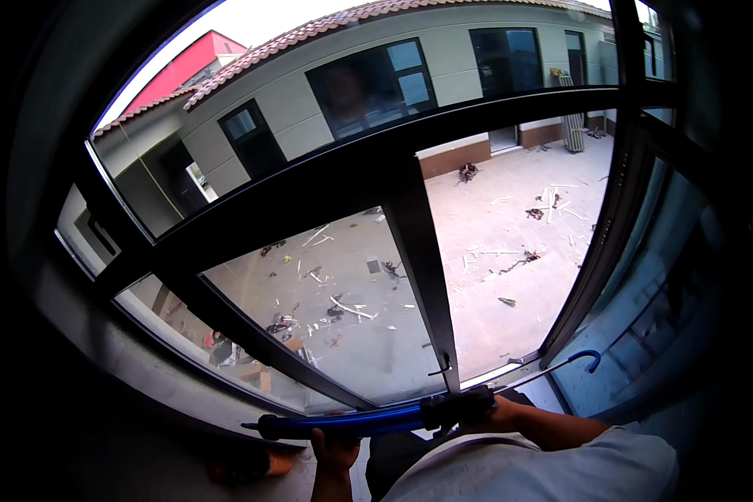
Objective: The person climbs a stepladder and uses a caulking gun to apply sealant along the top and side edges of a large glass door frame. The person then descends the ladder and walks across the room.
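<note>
Your right hand is closed round the grip end of the blue gun, its fingers partly hidden by the black parts there. Your left hand is under the barrel, towards the front; the barrel covers part of it, so you cannot tell how far its fingers close. The gun lies across in front of your body, its nozzle pointing left and its thin rod running out to the right, ending in a blue-tipped hook. Your grey shirt shows below it. Just beyond the gun stands a dark-framed glass door with a handle low on its upright. Outside, white strips and dark scraps lie about the pale yard. Across it is a building with a tiled roof.
</note>
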### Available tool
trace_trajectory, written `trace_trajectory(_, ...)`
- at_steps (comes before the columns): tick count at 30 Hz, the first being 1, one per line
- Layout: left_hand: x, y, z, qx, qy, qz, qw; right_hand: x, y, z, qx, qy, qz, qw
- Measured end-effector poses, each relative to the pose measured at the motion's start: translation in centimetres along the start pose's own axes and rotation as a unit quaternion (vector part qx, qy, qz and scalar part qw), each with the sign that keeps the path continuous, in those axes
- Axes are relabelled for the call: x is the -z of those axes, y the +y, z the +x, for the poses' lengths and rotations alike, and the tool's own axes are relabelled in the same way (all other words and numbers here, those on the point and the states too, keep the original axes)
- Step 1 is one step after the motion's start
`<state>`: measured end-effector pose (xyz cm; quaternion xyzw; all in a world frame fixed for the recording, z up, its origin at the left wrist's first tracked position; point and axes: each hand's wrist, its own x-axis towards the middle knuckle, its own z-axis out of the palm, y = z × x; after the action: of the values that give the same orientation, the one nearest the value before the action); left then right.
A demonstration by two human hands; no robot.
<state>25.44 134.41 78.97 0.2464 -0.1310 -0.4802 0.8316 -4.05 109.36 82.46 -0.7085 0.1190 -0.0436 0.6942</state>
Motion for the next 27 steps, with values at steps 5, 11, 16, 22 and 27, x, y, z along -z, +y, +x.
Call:
trace_trajectory(5,2.3,-1.3,0.7,0.034,0.005,-0.058,0.998,1.0,-2.3,1.0,-0.040,-0.024,0.074,0.996)
trace_trajectory(11,-2.8,0.1,2.4,0.042,0.009,-0.027,0.999,2.3,-1.2,2.4,-0.078,-0.010,0.077,0.994)
trace_trajectory(16,-5.7,2.9,3.2,0.055,-0.009,-0.009,0.998,2.7,-9.4,2.6,-0.064,-0.009,0.078,0.995)
trace_trajectory(22,-12.2,6.5,4.7,0.042,-0.035,-0.018,0.998,3.1,-13.3,2.5,0.002,-0.004,0.067,0.998)
trace_trajectory(27,-12.8,9.9,5.7,0.000,-0.057,-0.098,0.994,1.8,-17.2,3.6,0.003,0.015,0.027,1.000)
